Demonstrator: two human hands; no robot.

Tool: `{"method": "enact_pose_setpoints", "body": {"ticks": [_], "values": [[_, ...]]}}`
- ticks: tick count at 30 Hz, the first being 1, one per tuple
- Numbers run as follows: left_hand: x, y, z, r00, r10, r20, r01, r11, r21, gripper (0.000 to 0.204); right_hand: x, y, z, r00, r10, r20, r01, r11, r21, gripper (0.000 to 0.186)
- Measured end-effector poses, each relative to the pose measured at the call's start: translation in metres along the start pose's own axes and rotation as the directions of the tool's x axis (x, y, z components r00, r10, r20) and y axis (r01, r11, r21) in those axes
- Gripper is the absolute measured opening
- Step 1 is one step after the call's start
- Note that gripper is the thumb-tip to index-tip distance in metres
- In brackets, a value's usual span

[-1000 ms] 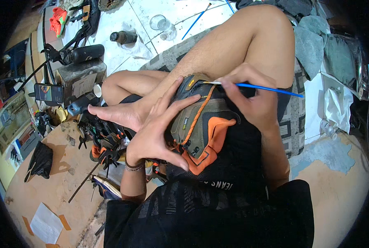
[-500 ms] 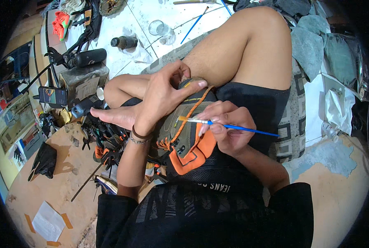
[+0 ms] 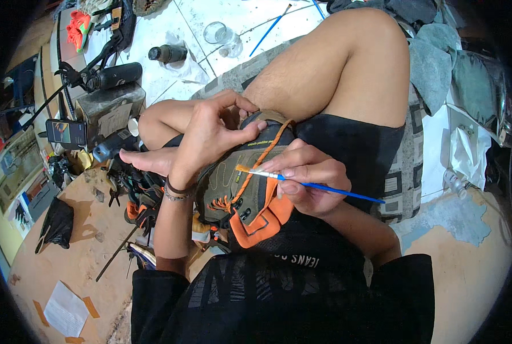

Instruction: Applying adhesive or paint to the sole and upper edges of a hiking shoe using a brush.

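Note:
An olive hiking shoe (image 3: 218, 186) with orange laces and orange lining rests across my lap. My left hand (image 3: 210, 132) grips its upper end near my right shin, thumb on the dark edge and fingers curled behind, partly hidden. In my right hand (image 3: 313, 178) is a blue-handled paintbrush (image 3: 347, 192), pinched near its metal ferrule, its yellowish bristle tip pointing left over the olive side of the shoe; whether it touches the fabric I cannot tell.
White floor tiles (image 3: 193, 23) hold a glass (image 3: 214, 33), a dark bottle (image 3: 167, 54) and spare brushes (image 3: 271, 30). At left are a phone (image 3: 66, 133), a bright sneaker (image 3: 78, 30), piled tools and a black pouch (image 3: 55, 225). Grey cloths (image 3: 430, 74) lie right.
My left hand moved up to the shoe's end and curled round it. My right hand lowered with the brush and shifted slightly left. The shoe tilted, showing more of its side.

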State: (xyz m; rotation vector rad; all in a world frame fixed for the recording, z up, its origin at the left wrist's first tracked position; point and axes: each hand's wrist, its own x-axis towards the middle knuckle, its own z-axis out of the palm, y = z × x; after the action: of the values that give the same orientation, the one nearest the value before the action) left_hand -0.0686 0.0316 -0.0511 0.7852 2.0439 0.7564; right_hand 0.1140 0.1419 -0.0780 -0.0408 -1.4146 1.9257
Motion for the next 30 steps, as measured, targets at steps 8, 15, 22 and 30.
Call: {"method": "enact_pose_setpoints", "body": {"ticks": [8, 15, 22, 30], "values": [[-0.005, 0.013, -0.013, 0.985, 0.17, 0.009, -0.169, 0.972, 0.164, 0.035, 0.013, -0.007, -0.008, 0.977, 0.003, 0.215, 0.029, 0.988, -0.149, 0.019], [-0.017, -0.001, -0.02, 0.978, 0.081, -0.192, -0.101, 0.99, -0.095, 0.02, 0.004, 0.001, -0.001, 0.997, -0.046, 0.064, 0.049, 0.998, -0.05, 0.026], [-0.036, -0.048, -0.008, 0.942, -0.06, -0.33, -0.096, 0.895, -0.436, 0.036, 0.014, -0.012, 0.008, 0.99, -0.031, 0.134, 0.031, 1.0, 0.006, 0.018], [-0.053, -0.046, -0.023, 0.908, 0.212, -0.36, -0.414, 0.581, -0.701, 0.042, 0.035, -0.055, 0.065, 0.803, -0.195, 0.563, 0.226, 0.974, 0.016, 0.038]]}}
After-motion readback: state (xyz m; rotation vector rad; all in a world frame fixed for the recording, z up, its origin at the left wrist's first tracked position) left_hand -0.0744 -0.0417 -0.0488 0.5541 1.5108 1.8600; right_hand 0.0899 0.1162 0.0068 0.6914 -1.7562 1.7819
